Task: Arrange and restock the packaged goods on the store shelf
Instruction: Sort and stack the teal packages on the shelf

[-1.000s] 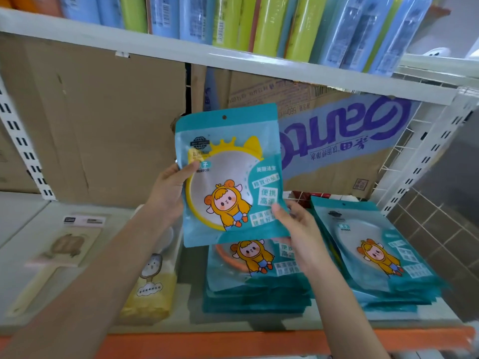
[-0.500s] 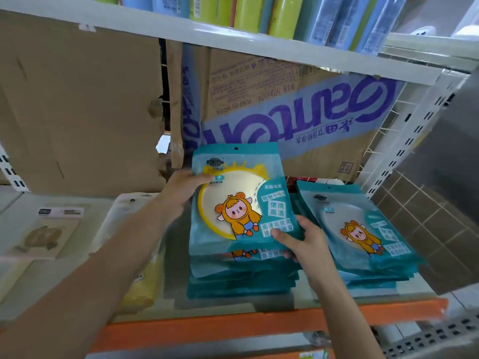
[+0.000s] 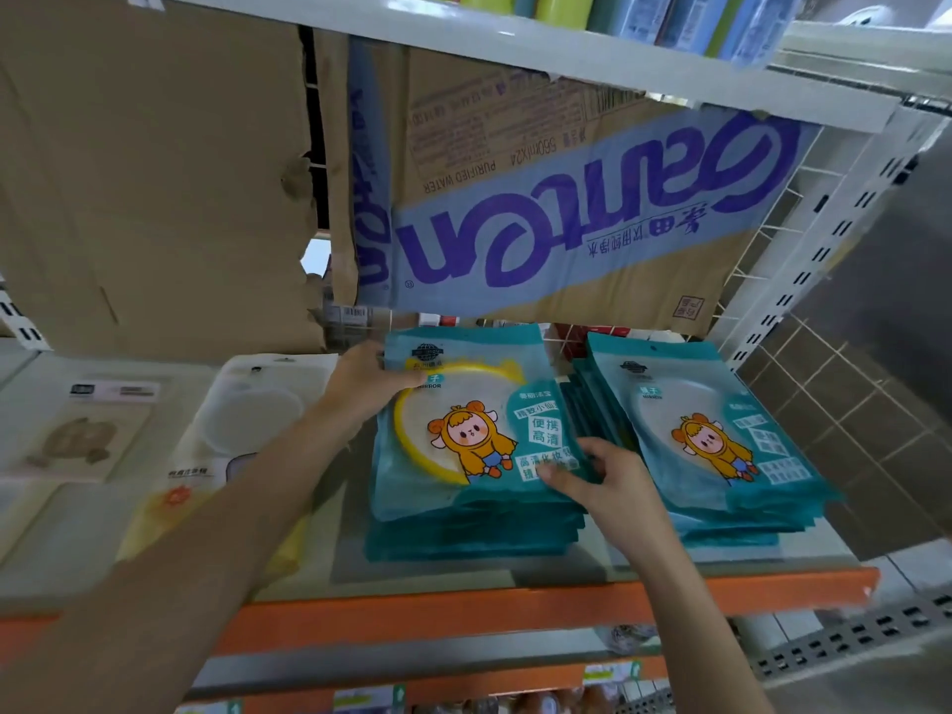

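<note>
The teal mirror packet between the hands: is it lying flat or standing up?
Lying flat: the teal mirror packet rests face up on the left stack, its printed front towards the camera.

Both bare forearms reached forward, away from the body. The left arm (image 3: 221,507) ran long and slanted from the lower left, wrist straight, and the left hand (image 3: 360,383) curled its fingers over the far left corner of the top packet (image 3: 463,440). The right arm (image 3: 685,610) rose steeply from below. The right hand (image 3: 613,487) pinched the same packet at its near right edge, thumb (image 3: 561,479) flat on the face and fingers bent round the side. The left hand lay farther out than the right hand and to its left, not touching it.
</note>
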Motion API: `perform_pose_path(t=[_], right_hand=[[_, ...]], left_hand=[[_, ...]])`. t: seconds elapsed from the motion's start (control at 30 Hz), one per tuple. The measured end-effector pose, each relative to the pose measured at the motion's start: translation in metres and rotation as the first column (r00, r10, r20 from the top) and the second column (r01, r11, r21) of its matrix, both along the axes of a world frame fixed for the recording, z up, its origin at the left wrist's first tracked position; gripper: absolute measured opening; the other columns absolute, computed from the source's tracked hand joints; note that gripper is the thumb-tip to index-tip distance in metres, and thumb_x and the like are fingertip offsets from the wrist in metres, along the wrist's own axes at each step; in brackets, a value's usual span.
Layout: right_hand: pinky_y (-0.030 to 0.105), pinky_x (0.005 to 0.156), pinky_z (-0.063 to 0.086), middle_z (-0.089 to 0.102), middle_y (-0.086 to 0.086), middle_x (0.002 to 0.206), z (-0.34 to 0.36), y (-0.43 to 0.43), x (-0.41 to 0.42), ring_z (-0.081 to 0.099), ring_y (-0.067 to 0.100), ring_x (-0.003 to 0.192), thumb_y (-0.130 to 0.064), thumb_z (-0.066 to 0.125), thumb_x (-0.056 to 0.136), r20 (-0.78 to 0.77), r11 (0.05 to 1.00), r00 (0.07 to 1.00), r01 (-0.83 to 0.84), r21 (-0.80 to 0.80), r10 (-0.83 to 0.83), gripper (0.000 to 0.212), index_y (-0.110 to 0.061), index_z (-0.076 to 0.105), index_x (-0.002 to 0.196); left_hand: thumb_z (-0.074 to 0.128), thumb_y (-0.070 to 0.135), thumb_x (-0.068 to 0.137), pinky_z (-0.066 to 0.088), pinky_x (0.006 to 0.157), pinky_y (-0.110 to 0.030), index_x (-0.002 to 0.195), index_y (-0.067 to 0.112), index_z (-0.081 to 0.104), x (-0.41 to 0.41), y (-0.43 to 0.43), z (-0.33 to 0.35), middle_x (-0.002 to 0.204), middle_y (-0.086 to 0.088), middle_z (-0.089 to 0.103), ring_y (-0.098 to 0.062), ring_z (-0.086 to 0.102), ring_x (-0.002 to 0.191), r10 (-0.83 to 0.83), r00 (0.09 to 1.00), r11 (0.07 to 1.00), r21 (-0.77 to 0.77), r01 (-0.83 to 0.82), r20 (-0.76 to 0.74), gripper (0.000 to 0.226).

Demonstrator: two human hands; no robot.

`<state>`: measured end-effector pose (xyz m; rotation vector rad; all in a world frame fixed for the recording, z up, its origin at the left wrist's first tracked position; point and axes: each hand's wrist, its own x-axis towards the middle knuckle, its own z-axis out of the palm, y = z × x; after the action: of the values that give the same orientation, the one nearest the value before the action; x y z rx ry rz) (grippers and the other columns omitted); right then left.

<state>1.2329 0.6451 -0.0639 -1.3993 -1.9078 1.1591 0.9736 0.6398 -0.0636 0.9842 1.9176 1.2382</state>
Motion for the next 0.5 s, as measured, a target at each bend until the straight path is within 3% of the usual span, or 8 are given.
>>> perform_pose_path(t=[0.2, 0.3, 0.4, 0.43, 0.5], right_hand=[[0.040, 0.090, 0.051, 0.062, -0.003, 0.112, 0.001, 0.001, 0.002, 0.059, 0.016, 0.108, -0.041, 0.072, 0.075, 0.111, 0.997, 0.994, 0.012, 0.073, -0.020, 0.065, -0.018, 0.047, 0.131], [0.035, 0.094, 0.046, 0.053, 0.002, 0.131, 0.004, 0.002, 0.003, 0.051, 0.018, 0.119, -0.043, 0.069, 0.077, 0.165, 0.994, 0.986, 0.003, 0.106, -0.021, 0.079, -0.017, 0.034, 0.142], [0.035, 0.099, 0.044, 0.052, -0.004, 0.128, 0.006, 0.005, 0.000, 0.049, 0.010, 0.114, -0.041, 0.066, 0.080, 0.070, 0.997, 0.997, -0.047, 0.066, 0.043, 0.071, -0.020, 0.036, 0.141], [0.036, 0.100, 0.044, 0.054, -0.007, 0.125, 0.006, 0.006, -0.002, 0.050, 0.008, 0.112, -0.039, 0.065, 0.081, 0.039, 0.996, 0.997, -0.075, 0.041, 0.073, 0.062, -0.025, 0.040, 0.137], [0.039, 0.098, 0.045, 0.062, -0.009, 0.117, 0.005, 0.007, -0.007, 0.057, 0.007, 0.107, -0.035, 0.064, 0.085, -0.009, 0.992, 0.992, -0.127, -0.008, 0.127, 0.041, -0.035, 0.047, 0.122]], left_hand=[[0.073, 0.025, 0.076, 0.045, 0.069, -0.020, 0.115, 0.013, 0.060, -0.001, -0.003, -0.006, 0.105, 0.002, 0.064, -0.013, 0.058, 0.089, 0.033, 0.988, 0.999, 0.048, -0.026, -0.150, 0.043], [0.069, 0.030, 0.080, 0.045, 0.079, -0.023, 0.119, 0.015, 0.057, 0.003, -0.011, -0.010, 0.113, 0.001, 0.060, -0.015, 0.056, 0.102, 0.068, 0.973, 0.993, 0.110, -0.044, -0.221, 0.043], [0.060, 0.015, 0.088, 0.046, 0.063, -0.007, 0.119, 0.013, 0.051, 0.017, -0.023, -0.008, 0.101, 0.010, 0.059, -0.009, 0.058, 0.092, 0.008, 0.999, 0.985, 0.169, -0.016, 0.046, 0.032], [0.059, 0.012, 0.088, 0.049, 0.063, -0.009, 0.122, 0.013, 0.050, 0.021, -0.024, -0.009, 0.099, 0.011, 0.060, -0.009, 0.060, 0.092, -0.026, 0.993, 0.983, 0.185, 0.004, 0.116, 0.035], [0.061, 0.011, 0.086, 0.053, 0.078, -0.024, 0.125, 0.018, 0.049, 0.024, -0.026, -0.012, 0.105, 0.006, 0.064, -0.012, 0.062, 0.095, -0.049, 0.984, 0.980, 0.196, 0.014, 0.173, 0.041]])
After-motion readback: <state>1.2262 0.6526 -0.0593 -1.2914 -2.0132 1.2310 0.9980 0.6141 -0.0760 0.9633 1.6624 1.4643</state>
